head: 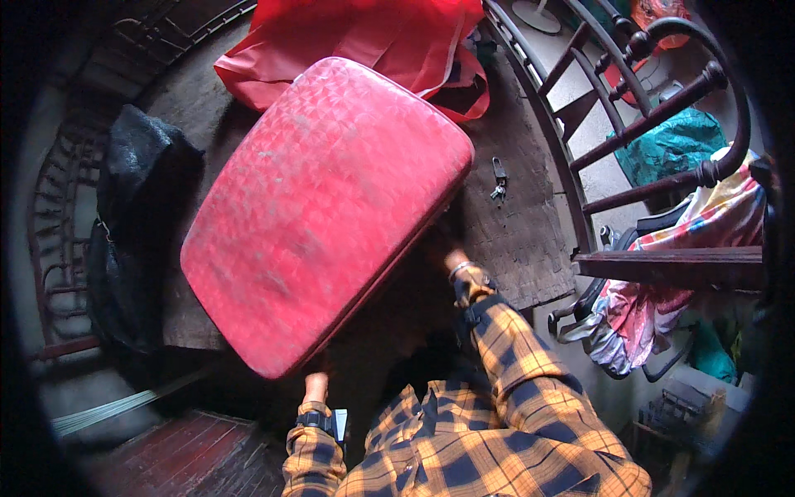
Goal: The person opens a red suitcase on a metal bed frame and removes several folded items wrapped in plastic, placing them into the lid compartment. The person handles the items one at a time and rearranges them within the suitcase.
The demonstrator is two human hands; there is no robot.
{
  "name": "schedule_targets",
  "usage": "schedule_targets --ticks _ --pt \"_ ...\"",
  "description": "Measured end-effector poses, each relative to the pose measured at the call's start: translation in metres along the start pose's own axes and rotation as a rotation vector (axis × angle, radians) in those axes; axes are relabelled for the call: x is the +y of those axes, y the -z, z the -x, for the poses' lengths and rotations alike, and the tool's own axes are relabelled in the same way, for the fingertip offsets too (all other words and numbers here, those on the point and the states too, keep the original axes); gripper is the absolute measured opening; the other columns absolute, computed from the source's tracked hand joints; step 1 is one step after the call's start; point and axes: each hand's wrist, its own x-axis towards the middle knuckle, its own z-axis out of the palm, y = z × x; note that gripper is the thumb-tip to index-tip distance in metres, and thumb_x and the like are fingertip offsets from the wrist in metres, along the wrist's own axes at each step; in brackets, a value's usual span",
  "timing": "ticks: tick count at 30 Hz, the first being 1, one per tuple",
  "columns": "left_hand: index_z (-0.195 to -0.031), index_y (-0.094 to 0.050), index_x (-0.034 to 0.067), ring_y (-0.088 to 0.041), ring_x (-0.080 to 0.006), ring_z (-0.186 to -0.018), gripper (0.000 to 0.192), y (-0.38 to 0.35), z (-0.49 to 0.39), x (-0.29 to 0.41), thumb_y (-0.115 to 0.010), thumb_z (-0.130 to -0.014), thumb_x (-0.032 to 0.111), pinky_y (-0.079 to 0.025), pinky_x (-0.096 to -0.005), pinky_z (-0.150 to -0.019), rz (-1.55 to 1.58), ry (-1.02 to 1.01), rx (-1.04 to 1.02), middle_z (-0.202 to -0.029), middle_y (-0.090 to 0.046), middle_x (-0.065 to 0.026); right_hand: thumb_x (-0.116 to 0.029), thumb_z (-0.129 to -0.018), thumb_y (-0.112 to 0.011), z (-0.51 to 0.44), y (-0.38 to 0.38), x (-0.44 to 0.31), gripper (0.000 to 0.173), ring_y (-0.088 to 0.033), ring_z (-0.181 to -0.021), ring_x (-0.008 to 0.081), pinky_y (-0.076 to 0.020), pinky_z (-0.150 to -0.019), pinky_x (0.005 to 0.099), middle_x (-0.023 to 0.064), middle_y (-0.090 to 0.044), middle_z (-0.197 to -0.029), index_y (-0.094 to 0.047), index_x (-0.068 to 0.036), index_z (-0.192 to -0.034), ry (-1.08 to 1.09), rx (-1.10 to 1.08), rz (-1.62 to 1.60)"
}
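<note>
A scuffed red hard-shell suitcase [329, 211] lies tilted across the middle of the view, above a dark worn woven mat. At its lower end is my left hand [315, 386], with the fingers hidden beneath the case's edge. My right hand [455, 258] reaches to the long near side of the case, its fingers lost in shadow. Whether either hand grips the case cannot be seen. A small bunch of keys with a clip [499, 180] lies on the mat, right of the suitcase. Behind the case rests a large red fabric bag [366, 31].
A black bag [136, 248] stands at the left. A dark metal railing [646, 130] curves along the right, with a teal plastic bag [674, 146] and a colourful cloth [652, 304] beyond it. Reddish wooden slats [186, 456] lie at lower left.
</note>
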Motion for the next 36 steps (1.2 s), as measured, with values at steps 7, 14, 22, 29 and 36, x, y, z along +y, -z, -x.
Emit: schedule_targets --ticks 7,14,22,29,36 --pt "-0.119 -0.044 0.013 -0.050 -0.0158 -0.079 0.037 -0.007 0.024 0.036 -0.046 -0.086 0.031 -0.045 -0.0317 -0.063 -0.047 0.141 0.003 -0.096 -0.051 -0.0030 -0.030 -0.075 -0.053 0.027 -0.005 -0.046 0.041 -0.041 -0.114 0.0272 -0.0325 -0.096 0.0391 0.0093 -0.048 -0.120 -0.052 -0.018 -0.115 0.024 -0.589 0.132" --pt "-0.102 -0.056 0.007 -0.050 -0.0143 -0.059 0.032 0.015 0.041 0.036 -0.051 -0.083 0.032 -0.040 -0.0287 -0.049 -0.061 0.061 -0.095 -0.075 -0.055 -0.0030 -0.033 -0.079 -0.050 0.030 -0.049 -0.036 0.039 -0.041 -0.114 0.0310 -0.0327 -0.097 0.0419 0.0102 -0.048 -0.120 -0.051 -0.016 -0.114 0.172 -0.104 -0.107" --pt "-0.094 -0.059 0.001 -0.059 -0.0174 -0.075 0.026 0.083 0.076 0.066 -0.051 -0.085 0.024 -0.049 -0.0306 -0.061 -0.193 0.278 -0.232 -0.086 -0.062 -0.0078 -0.032 -0.079 -0.051 0.018 -0.051 -0.033 0.039 -0.041 -0.113 0.0312 -0.0338 -0.095 0.0413 0.0115 -0.048 -0.119 -0.051 -0.014 -0.114 0.057 -0.217 -0.101" --pt "-0.104 -0.053 0.002 -0.059 -0.0206 -0.077 0.032 0.147 0.080 0.071 -0.045 -0.087 0.028 -0.051 -0.0302 -0.057 -0.181 0.226 0.125 -0.093 -0.057 -0.0083 -0.031 -0.079 -0.052 0.017 -0.055 -0.033 0.040 -0.042 -0.112 0.0314 -0.0348 -0.094 0.0408 0.0126 -0.049 -0.117 -0.051 -0.012 -0.114 0.005 -0.261 -0.087" --pt "-0.131 -0.021 -0.002 -0.041 -0.0334 -0.113 0.068 0.198 -0.004 0.115 -0.050 -0.083 0.036 -0.041 -0.0396 -0.085 -0.355 -0.010 0.217 -0.129 -0.034 -0.0225 -0.030 -0.079 -0.052 0.021 -0.050 -0.040 0.040 -0.043 -0.111 0.0315 -0.0358 -0.093 0.0402 0.0137 -0.049 -0.116 -0.050 -0.011 -0.114 -0.057 -0.250 -0.055"
